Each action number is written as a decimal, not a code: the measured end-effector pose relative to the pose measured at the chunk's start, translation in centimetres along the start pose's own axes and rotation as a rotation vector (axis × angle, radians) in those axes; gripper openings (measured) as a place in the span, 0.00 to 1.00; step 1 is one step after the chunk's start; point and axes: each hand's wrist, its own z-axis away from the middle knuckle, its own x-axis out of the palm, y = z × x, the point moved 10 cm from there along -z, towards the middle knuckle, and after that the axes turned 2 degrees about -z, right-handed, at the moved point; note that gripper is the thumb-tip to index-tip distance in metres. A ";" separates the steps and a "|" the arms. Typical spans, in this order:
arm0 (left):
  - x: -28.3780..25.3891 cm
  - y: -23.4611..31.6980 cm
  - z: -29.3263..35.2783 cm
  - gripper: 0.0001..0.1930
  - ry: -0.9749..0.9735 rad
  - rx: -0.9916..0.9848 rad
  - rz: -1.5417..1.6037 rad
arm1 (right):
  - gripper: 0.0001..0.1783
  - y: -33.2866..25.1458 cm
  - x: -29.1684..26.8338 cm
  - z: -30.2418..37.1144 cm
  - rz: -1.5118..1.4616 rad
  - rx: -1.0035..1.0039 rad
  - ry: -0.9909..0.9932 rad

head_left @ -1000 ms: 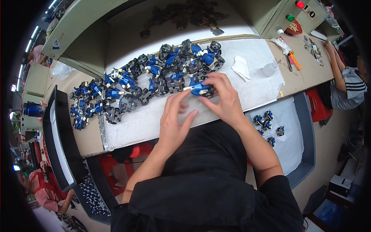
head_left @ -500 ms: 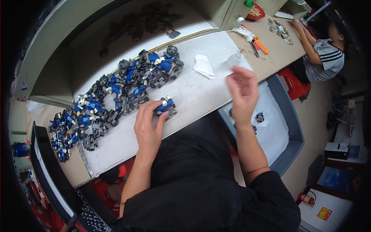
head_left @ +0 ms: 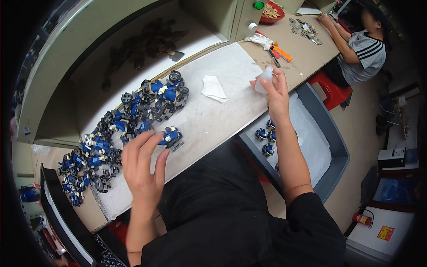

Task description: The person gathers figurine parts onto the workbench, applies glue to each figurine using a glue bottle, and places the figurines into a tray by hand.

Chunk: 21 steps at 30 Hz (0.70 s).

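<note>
My right hand grips a small translucent squeeze bottle above the right end of the white work sheet. Its spout points up and away from me. My left hand is open, thumb and fingers apart, right beside a small blue figurine seated on a grey wheeled base. Whether a fingertip still touches that figurine I cannot tell. Beyond and left of this hand lies a long heap of similar blue figurines with black wheels and grey bases. A torn white paper piece lies between heap and bottle.
A grey tray at the right, below bench height, holds several figurines. An orange-handled cutter and metal parts lie on the far right bench, where another person works. A shelf with dark parts stands behind the heap.
My right hand has taken hold of the squeeze bottle, which stood on the sheet. My left hand has opened and drawn back left from the single figurine. The whole view has shifted slightly.
</note>
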 end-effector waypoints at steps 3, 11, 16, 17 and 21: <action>3.4 4.4 -6.9 0.14 -0.142 0.299 -0.040 | 0.22 -0.8 -2.0 0.3 -0.034 0.087 0.038; 24.9 8.6 -18.9 0.15 -0.263 0.555 -0.134 | 0.18 -0.7 -0.8 1.9 -0.203 0.145 0.019; 32.3 7.0 -22.0 0.12 -0.417 0.283 -0.303 | 0.14 -0.6 -1.5 1.5 -0.200 0.154 0.080; 32.5 6.5 -22.2 0.12 -0.412 0.286 -0.315 | 0.14 -0.6 -1.4 0.9 -0.210 0.148 0.075; 27.9 5.4 -21.5 0.11 -0.414 0.056 0.201 | 0.11 -2.6 -2.3 -0.8 -0.133 -0.029 0.093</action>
